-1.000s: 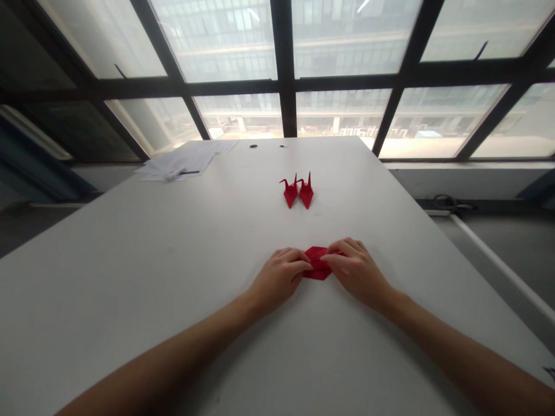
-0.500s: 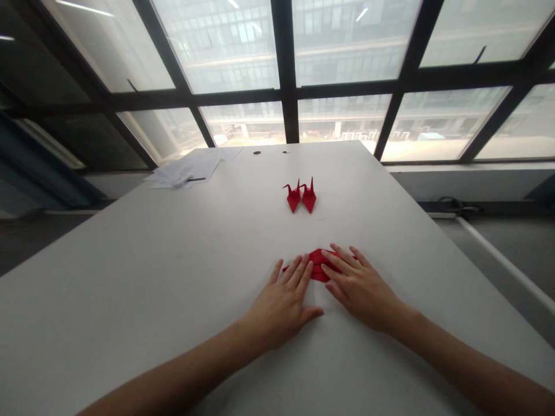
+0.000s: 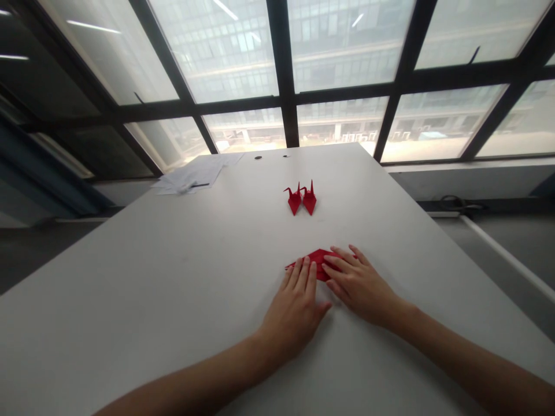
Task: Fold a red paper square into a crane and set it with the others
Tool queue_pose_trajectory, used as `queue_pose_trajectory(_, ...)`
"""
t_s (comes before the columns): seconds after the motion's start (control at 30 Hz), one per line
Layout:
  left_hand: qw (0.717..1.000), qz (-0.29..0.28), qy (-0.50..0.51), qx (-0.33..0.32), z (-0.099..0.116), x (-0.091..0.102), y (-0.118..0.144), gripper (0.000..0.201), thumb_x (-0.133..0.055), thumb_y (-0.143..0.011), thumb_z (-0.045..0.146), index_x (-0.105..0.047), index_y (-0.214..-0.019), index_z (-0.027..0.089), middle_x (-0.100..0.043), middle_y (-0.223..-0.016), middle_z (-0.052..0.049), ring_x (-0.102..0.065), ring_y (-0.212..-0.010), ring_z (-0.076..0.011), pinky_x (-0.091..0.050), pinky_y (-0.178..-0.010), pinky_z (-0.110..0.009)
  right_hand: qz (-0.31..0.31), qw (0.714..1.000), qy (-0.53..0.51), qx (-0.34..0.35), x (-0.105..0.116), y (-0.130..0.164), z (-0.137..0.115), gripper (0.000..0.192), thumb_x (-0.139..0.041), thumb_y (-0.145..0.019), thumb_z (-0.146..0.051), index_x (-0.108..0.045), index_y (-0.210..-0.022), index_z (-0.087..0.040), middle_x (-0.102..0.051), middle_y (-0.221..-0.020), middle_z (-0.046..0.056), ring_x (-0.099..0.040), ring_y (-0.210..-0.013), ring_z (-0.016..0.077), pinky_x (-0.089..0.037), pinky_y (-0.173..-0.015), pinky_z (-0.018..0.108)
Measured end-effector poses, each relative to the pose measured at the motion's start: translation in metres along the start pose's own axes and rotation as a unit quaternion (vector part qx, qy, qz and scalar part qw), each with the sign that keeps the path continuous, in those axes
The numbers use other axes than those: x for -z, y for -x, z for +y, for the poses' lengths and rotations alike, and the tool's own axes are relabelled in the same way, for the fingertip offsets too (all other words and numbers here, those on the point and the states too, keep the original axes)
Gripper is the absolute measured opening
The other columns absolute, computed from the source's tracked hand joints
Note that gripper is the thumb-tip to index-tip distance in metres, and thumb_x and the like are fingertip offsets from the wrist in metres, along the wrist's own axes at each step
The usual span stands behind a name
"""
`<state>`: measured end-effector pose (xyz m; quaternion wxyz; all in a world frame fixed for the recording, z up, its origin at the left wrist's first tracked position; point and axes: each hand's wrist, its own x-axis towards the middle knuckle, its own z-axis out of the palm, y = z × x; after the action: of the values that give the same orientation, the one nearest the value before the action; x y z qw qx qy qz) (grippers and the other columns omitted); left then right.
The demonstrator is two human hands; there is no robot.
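Note:
A folded red origami paper (image 3: pixel 319 259), long and pointed, lies flat on the white table (image 3: pixel 208 323). My left hand (image 3: pixel 295 309) rests with outstretched fingers on its left part, the thumb off to the right over the tabletop. On its right part lies my right hand (image 3: pixel 362 286), fingers spread and flat. The fingers cover much of the paper, but its left tip and middle show. Beyond it stand two red origami cranes, a left crane (image 3: pixel 294 203) and a right crane (image 3: pixel 309 202), side by side with their wings apparently touching.
Loose white papers (image 3: pixel 203 172) lie at the table's far left, with a dark pen-like stick (image 3: pixel 200 185) on them. Two small dark round spots are near the far edge. Large framed windows (image 3: pixel 338 52) rise behind the table. A white bar (image 3: pixel 507 260) runs along the floor at right.
My left hand has shifted slightly right and toward me on the paper, uncovering more of its left tip. My right hand stays nearly in place. The camera view has tilted a little.

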<state>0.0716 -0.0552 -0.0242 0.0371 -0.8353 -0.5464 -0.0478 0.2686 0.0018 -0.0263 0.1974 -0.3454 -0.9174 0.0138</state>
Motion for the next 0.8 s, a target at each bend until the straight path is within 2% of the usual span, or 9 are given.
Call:
queue_pose_trajectory(0.1, 0.999, -0.02, 0.037, -0.01, 0.0, -0.005, -0.001, 0.074, -0.042, -0.097, 0.056, -0.034, -0.15, 0.005, -0.031, -0.156, -0.023, -0.027, -0.147, -0.0342, -0.031, -0.118, -0.051, 0.006, 1.0, -0.03, -0.005, 0.001, 0.0, 0.0, 0.034, -0.046, -0.1, -0.029, -0.06, -0.131, -0.022, -0.065, -0.132, 0.008, -0.048, -0.134, 0.0248, -0.02, -0.119, 0.052)
queue_pose_trajectory(0.2, 0.998, -0.015, 0.06, -0.02, -0.007, -0.005, -0.004, 0.07, -0.043, -0.097, 0.053, -0.034, -0.15, 0.008, -0.029, -0.157, -0.021, -0.026, -0.147, -0.0322, -0.029, -0.12, -0.051, 0.03, 0.997, -0.067, -0.033, 0.001, -0.001, 0.003, 0.033, -0.046, -0.099, -0.026, -0.06, -0.129, -0.021, -0.068, -0.125, 0.008, -0.058, -0.122, 0.0224, -0.028, -0.116, 0.048)
queue_pose_trajectory(0.27, 0.996, -0.013, 0.08, -0.038, -0.012, -0.003, -0.007, 0.064, -0.045, -0.098, 0.05, -0.037, -0.148, 0.011, -0.032, -0.157, -0.018, -0.027, -0.147, -0.0297, -0.028, -0.121, -0.05, 0.065, 0.991, -0.08, -0.084, 0.0, -0.002, 0.006, 0.029, -0.045, -0.099, -0.024, -0.065, -0.12, -0.021, -0.073, -0.112, 0.008, -0.064, -0.107, 0.0212, -0.039, -0.108, 0.043)
queue_pose_trajectory(0.33, 0.993, -0.01, 0.101, -0.055, -0.015, -0.001, -0.011, 0.058, -0.047, -0.098, 0.046, -0.039, -0.146, 0.014, -0.035, -0.156, -0.015, -0.028, -0.147, -0.0272, -0.027, -0.121, -0.049, 0.094, 0.981, -0.083, -0.145, -0.001, -0.004, 0.01, 0.027, -0.046, -0.098, -0.022, -0.068, -0.113, -0.02, -0.073, -0.104, 0.008, -0.065, -0.099, 0.0216, -0.046, -0.097, 0.039)
queue_pose_trajectory(0.43, 0.99, -0.002, 0.118, -0.081, -0.017, -0.001, -0.013, 0.054, -0.047, -0.099, 0.045, -0.04, -0.146, 0.02, -0.038, -0.155, -0.011, -0.028, -0.148, -0.026, -0.026, -0.122, -0.05, 0.079, 0.97, -0.109, -0.202, -0.002, -0.006, 0.016, 0.024, -0.052, -0.094, -0.02, -0.07, -0.109, -0.018, -0.07, -0.103, 0.008, -0.063, -0.096, 0.0224, -0.049, -0.088, 0.036)
queue_pose_trajectory(0.57, 0.99, 0.021, 0.103, -0.094, -0.016, -0.001, -0.011, 0.048, -0.046, -0.099, 0.044, -0.045, -0.143, 0.025, -0.035, -0.157, -0.01, -0.022, -0.149, -0.0291, -0.024, -0.121, -0.055, 0.024, 0.963, -0.166, -0.21, -0.002, -0.008, 0.02, 0.021, -0.058, -0.089, -0.019, -0.072, -0.105, -0.019, -0.067, -0.095, 0.006, -0.062, -0.085, 0.0195, -0.049, -0.08, 0.033)
queue_pose_trajectory(0.7, 0.992, 0.033, 0.101, -0.065, -0.016, -0.001, -0.01, 0.044, -0.047, -0.099, 0.04, -0.05, -0.14, 0.027, -0.04, -0.152, -0.012, -0.033, -0.145, -0.0288, -0.029, -0.119, -0.053, 0.036, 0.95, -0.214, -0.226, -0.002, -0.007, 0.021, 0.021, -0.061, -0.083, -0.014, -0.071, -0.101, -0.019, -0.065, -0.086, 0.003, -0.059, -0.073, 0.0161, -0.048, -0.072, 0.03)
queue_pose_trajectory(0.8, 0.99, 0.028, 0.117, -0.067, -0.018, -0.002, -0.011, 0.042, -0.044, -0.1, 0.04, -0.051, -0.14, 0.028, -0.042, -0.151, -0.011, -0.038, -0.141, -0.027, -0.031, -0.118, -0.052, 0.046, 0.953, -0.221, -0.202, -0.003, -0.005, 0.022, 0.016, -0.059, -0.084, -0.011, -0.071, -0.09, -0.02, -0.065, -0.087, 0.003, -0.059, -0.074, 0.0157, -0.048, -0.072, 0.029)
